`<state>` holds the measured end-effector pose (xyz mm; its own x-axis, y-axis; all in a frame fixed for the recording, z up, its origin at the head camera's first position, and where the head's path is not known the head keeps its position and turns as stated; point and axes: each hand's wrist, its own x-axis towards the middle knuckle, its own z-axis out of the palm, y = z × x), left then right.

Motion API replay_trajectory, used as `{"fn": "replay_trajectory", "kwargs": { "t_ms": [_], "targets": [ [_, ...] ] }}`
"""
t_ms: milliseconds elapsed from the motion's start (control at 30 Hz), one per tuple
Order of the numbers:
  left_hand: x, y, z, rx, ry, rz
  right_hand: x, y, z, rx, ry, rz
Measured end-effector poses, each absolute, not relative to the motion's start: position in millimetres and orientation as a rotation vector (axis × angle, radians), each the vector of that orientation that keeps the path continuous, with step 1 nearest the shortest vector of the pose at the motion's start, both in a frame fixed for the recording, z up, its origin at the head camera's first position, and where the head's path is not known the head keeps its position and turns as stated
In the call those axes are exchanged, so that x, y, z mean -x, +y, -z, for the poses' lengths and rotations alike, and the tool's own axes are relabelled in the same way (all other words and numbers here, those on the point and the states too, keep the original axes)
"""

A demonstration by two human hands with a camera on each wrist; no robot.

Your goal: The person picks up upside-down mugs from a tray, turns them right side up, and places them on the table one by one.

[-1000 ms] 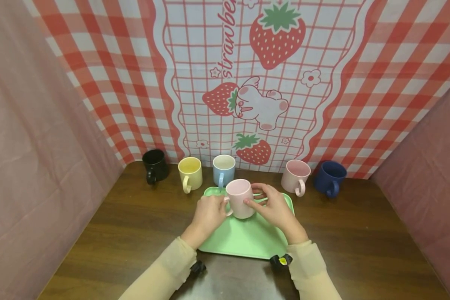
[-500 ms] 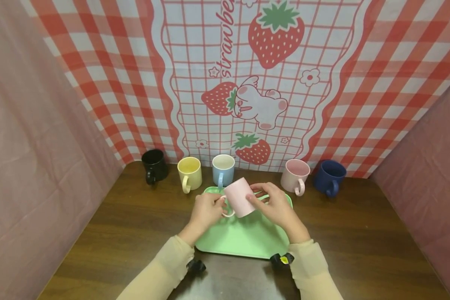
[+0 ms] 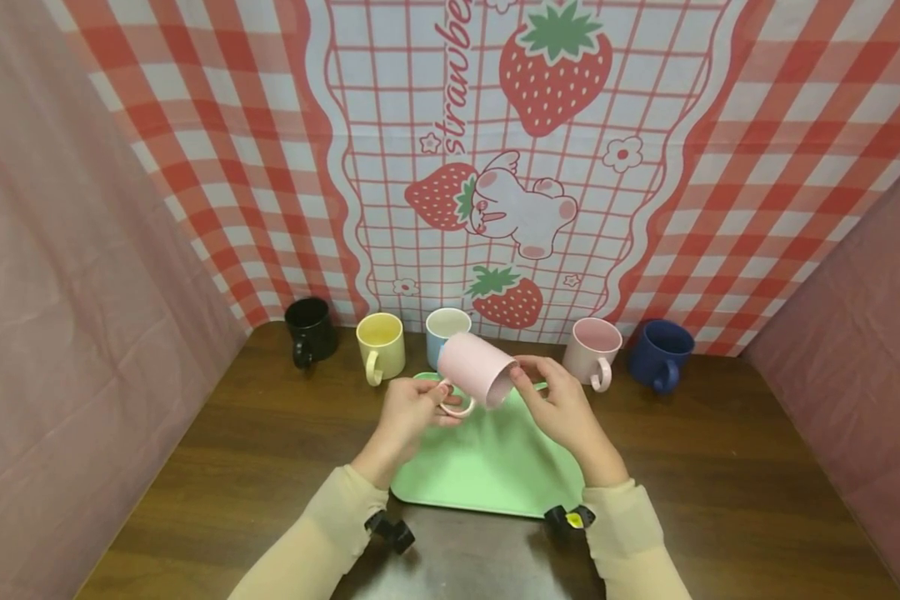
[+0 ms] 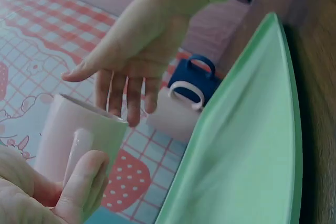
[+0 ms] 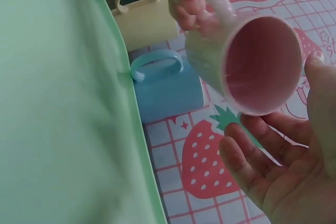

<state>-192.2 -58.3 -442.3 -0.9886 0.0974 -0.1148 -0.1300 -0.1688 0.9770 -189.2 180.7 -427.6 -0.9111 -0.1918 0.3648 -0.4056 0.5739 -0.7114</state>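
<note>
A pale pink mug (image 3: 471, 367) is held above the green tray (image 3: 487, 487), tipped on its side with its mouth facing right and a little down. My left hand (image 3: 408, 412) pinches the mug's handle (image 4: 79, 148) between thumb and fingers. Close to the rim, my right hand (image 3: 562, 408) spreads its relaxed fingers. In the right wrist view, the mug's pink inside (image 5: 262, 66) faces that palm, and the fingertips (image 5: 231, 129) are at or just off the rim; contact is unclear.
Along the back of the wooden table stand a black mug (image 3: 311, 332), a yellow mug (image 3: 382, 350), a light blue mug (image 3: 436, 350), another pink mug (image 3: 588, 362) and a navy mug (image 3: 658, 358). Behind them hangs a checked strawberry cloth (image 3: 555, 83).
From upright, the pink mug has been turned over onto its side, mouth now to the right. My right hand has loosened from the mug's wall, while the left keeps hold of the handle.
</note>
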Motion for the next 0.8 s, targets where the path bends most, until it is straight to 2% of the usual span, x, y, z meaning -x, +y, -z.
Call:
{"fn": "replay_trajectory", "kwargs": {
  "t_ms": [800],
  "targets": [
    [181.1,-49.8,428.0,-0.033,1.709,-2.497,160.9,129.4,401.0,-0.62,-2.478,-1.234]
  ]
}}
